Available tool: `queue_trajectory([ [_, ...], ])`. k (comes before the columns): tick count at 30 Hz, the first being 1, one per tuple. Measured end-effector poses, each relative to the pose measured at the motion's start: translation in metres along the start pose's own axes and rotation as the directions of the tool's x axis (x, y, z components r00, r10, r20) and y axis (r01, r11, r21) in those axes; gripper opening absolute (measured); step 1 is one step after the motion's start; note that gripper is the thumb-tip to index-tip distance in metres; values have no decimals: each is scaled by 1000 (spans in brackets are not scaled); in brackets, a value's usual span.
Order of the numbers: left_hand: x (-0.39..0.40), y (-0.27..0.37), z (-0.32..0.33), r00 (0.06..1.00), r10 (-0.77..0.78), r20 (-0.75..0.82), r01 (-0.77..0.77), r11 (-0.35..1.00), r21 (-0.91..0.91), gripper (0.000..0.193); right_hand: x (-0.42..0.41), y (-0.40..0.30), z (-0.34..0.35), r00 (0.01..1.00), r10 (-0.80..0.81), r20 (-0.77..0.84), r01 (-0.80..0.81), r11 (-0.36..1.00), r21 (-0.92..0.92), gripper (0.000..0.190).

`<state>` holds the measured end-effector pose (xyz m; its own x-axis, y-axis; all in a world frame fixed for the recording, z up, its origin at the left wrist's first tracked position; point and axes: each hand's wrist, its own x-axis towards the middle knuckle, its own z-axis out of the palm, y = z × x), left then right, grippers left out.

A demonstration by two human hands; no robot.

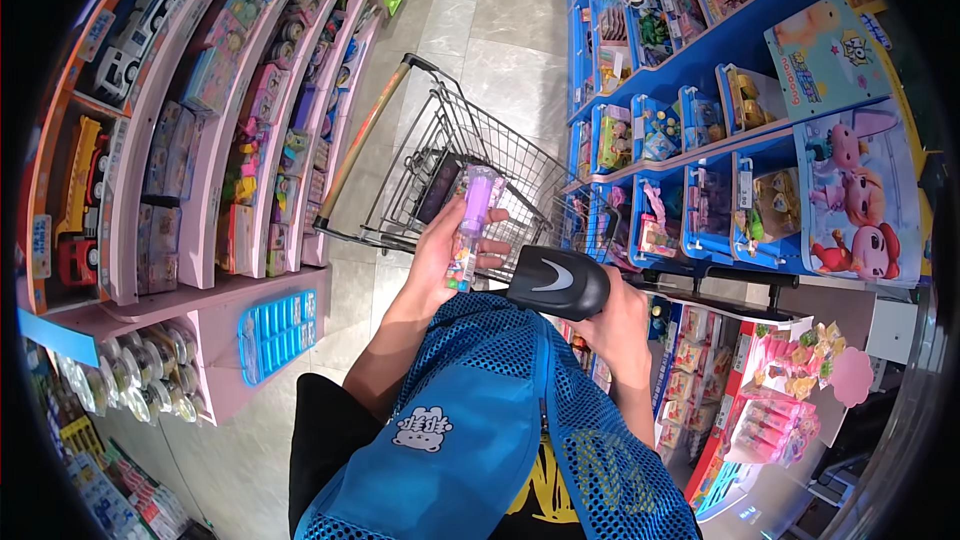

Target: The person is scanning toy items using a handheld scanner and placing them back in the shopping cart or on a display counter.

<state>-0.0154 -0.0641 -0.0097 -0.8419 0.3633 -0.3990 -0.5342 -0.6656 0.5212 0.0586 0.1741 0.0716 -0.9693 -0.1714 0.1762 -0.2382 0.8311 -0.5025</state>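
My left hand (436, 247) holds a slim toy or candy tube (478, 214) with a purple upper part and clear wrapping. Small colourful pieces and a barcode show at its lower end. In my right hand (616, 322) is a black handheld barcode scanner (561, 281). Its head faces left, close beside the tube and apart from it. Just beyond both hands stands a wire shopping cart (510, 142), with a dark object (439, 187) at its handle end that I cannot identify.
Pink shelves (206, 232) of boxed toys line the left side. To the right are blue shelves (675, 79) with bins of small packets. A rack of pink packaged goods (776, 427) stands near my right side. The tiled floor (510, 15) runs between the shelves.
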Motion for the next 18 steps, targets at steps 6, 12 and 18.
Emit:
queue_trajectory([
  [6, -2, -5, -3, 999, -13, 42, 15, 998, -55, 44, -5, 2, 2, 999, -7, -40, 7, 1000, -9, 56],
  [12, -6, -5, 4, 1000, 0, 24, 1, 1000, -13, 46, -7, 1, 1, 998, 33, -44, -33, 999, 11, 57],
  [18, -7, -4, 4, 1000, -10, 2, 10, 1000, -14, 45, -8, 2, 4, 998, 41, -47, -40, 999, 24, 57],
])
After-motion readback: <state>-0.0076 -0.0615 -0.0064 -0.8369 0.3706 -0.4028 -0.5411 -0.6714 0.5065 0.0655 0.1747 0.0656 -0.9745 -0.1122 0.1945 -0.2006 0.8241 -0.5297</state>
